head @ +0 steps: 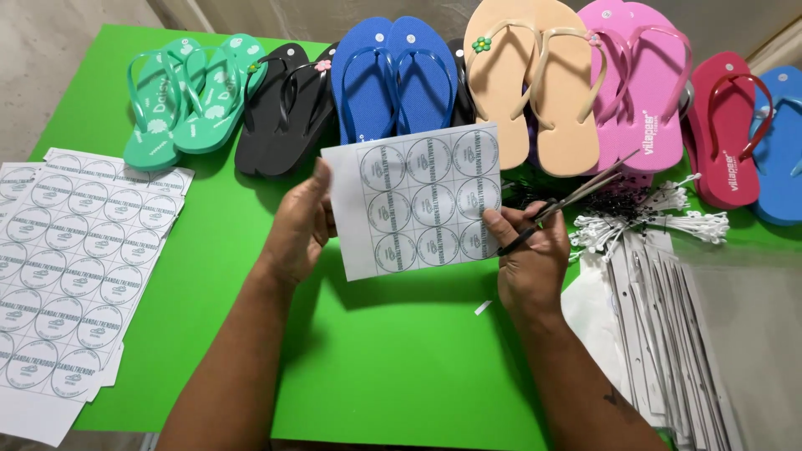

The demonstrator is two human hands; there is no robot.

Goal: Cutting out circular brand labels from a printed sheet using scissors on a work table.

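My left hand (299, 230) pinches the left edge of a small paper sheet (418, 200) printed with a grid of round labels, held up over the green table (401, 359). My right hand (528, 255) touches the sheet's right edge with its fingertips while its fingers sit in the handles of a pair of scissors (576, 199). The scissor blades are together and point up to the right, away from the sheet.
Larger label sheets (71, 267) lie at the left. Pairs of flip-flops line the back: mint (188, 96), black (284, 104), blue (393, 75), beige (535, 83), pink (639, 83), red (727, 125). White plastic tag ties (660, 219) and stacked white header cards (660, 334) lie at right.
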